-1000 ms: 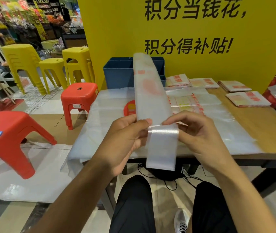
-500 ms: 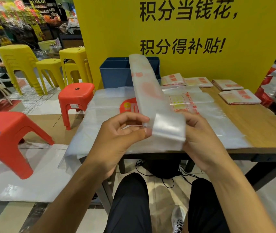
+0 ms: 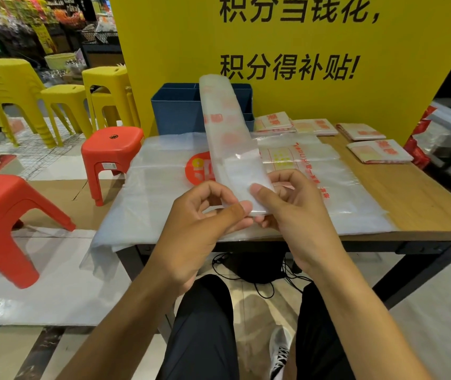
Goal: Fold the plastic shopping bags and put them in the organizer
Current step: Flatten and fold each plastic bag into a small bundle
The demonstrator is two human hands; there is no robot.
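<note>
A person seated at a wooden bench (image 3: 400,193) holds a long translucent plastic shopping bag folded into a narrow strip (image 3: 227,127), its near end doubled back on itself and its far end rising toward a yellow signboard with black Chinese lettering (image 3: 383,86). The left hand (image 3: 199,223) pinches the strip's near left corner between thumb and curled fingers; the right hand (image 3: 295,212) grips the near right edge, thumb pressed on top and fingers curled beneath. The strip is lifted clear above the bench, over a spread of flat, unfolded clear plastic bags (image 3: 158,185) that drape off the bench's left edge. At the back of the bench stands a dark blue plastic organizer bin (image 3: 175,113), partly hidden behind the strip. To its right lie four small folded bag packets with red print (image 3: 378,152). Red plastic stools (image 3: 109,152) and stacked yellow plastic stools (image 3: 7,86) stand on the floor at left.
</note>
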